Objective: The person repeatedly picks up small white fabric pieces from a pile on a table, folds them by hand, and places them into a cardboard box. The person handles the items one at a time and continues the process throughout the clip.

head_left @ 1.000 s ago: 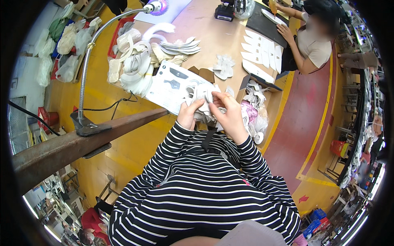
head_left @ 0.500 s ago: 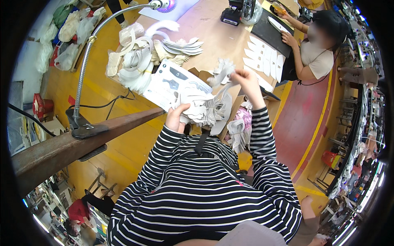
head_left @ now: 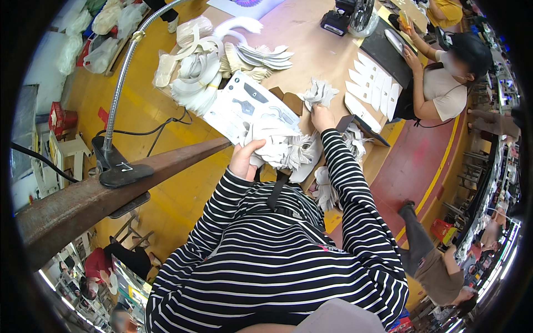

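My left hand is closed around a thick bundle of white cut pieces, held just in front of my body with the thumb on top. The pieces fan out toward the right in curled strips. Further out, my right hand is closed at the near edge of a small heap of greyish-white cut pieces on the table. Its fingertips are partly hidden against that heap. Under and beyond the bundle lies a white printed sheet with dark shape drawings.
Stacks of white curved strips and fanned pieces lie on the brown table. White panels lie in a row near a co-worker. A rusty beam with a clamped lamp arm runs on the left.
My right hand has moved from above the bundle down to the small heap, and the strip it pulled from the bundle no longer hangs between. My left hand keeps its hold. A passer-by appears right.
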`<move>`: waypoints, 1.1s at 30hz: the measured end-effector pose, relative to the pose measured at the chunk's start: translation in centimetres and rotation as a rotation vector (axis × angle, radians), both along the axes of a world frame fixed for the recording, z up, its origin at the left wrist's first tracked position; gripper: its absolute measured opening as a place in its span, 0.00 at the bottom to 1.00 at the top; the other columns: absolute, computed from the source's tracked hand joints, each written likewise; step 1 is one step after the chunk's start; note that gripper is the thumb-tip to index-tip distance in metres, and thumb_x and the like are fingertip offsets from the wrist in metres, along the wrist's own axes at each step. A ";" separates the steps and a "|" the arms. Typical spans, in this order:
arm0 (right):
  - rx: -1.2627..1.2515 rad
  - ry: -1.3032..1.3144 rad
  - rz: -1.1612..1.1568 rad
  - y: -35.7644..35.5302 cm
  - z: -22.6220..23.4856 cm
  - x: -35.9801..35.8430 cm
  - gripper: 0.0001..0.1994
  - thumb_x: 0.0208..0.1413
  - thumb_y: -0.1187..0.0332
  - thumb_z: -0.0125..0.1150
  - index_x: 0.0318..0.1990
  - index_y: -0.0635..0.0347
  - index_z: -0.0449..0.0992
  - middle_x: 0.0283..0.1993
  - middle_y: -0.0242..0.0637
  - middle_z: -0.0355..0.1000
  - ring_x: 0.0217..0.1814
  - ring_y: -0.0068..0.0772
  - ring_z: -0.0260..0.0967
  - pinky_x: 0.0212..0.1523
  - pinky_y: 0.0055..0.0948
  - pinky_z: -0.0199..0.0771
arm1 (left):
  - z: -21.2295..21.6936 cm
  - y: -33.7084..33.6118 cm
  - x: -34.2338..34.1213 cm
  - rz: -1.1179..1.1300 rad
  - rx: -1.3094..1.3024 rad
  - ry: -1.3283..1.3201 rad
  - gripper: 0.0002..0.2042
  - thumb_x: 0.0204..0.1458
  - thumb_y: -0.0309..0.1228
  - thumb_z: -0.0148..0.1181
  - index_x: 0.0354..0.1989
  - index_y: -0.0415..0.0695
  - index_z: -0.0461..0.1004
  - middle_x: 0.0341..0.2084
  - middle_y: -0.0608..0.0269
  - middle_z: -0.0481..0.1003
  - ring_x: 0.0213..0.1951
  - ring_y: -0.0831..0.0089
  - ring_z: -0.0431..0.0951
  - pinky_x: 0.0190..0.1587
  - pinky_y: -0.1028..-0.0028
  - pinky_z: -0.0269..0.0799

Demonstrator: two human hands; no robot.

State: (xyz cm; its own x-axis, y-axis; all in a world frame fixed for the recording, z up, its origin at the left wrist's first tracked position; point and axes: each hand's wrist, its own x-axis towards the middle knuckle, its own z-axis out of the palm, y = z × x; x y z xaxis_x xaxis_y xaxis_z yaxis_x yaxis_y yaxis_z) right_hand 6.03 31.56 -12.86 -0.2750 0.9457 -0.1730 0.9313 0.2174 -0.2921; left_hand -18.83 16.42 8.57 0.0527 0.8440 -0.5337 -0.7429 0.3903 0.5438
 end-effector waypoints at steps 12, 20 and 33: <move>0.203 0.749 0.160 -11.7 25.4 -7.5 0.21 0.42 0.65 0.71 0.45 0.63 0.74 0.41 0.42 0.70 0.42 0.45 0.71 0.44 0.36 0.72 | 0.2 0.4 0.9 -0.072 0.041 -0.051 0.18 0.53 0.25 0.50 0.53 0.32 0.66 0.45 0.54 0.73 0.47 0.66 0.75 0.50 0.67 0.72; 0.139 0.880 -0.002 -13.8 25.9 -7.2 0.18 0.43 0.72 0.68 0.44 0.65 0.74 0.42 0.44 0.71 0.46 0.43 0.71 0.46 0.33 0.71 | 0.8 0.4 0.9 -0.167 0.073 -0.044 0.21 0.51 0.23 0.48 0.55 0.31 0.63 0.48 0.54 0.72 0.49 0.65 0.74 0.54 0.65 0.70; -0.394 1.395 -0.435 -13.7 24.8 -5.6 0.21 0.55 0.75 0.61 0.56 0.69 0.69 0.45 0.34 0.74 0.43 0.16 0.69 0.43 0.17 0.71 | 1.5 0.1 1.5 -0.187 0.163 0.135 0.23 0.49 0.19 0.60 0.55 0.34 0.64 0.45 0.56 0.74 0.46 0.69 0.76 0.49 0.70 0.73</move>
State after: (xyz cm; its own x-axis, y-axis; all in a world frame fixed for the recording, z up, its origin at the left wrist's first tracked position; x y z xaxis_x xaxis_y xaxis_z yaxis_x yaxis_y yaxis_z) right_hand 0.38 17.87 11.94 -0.1471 0.9511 -0.2715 -0.1629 -0.2940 -0.9418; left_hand -17.31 16.55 10.05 0.1531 0.9017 -0.4044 -0.5825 0.4129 0.7001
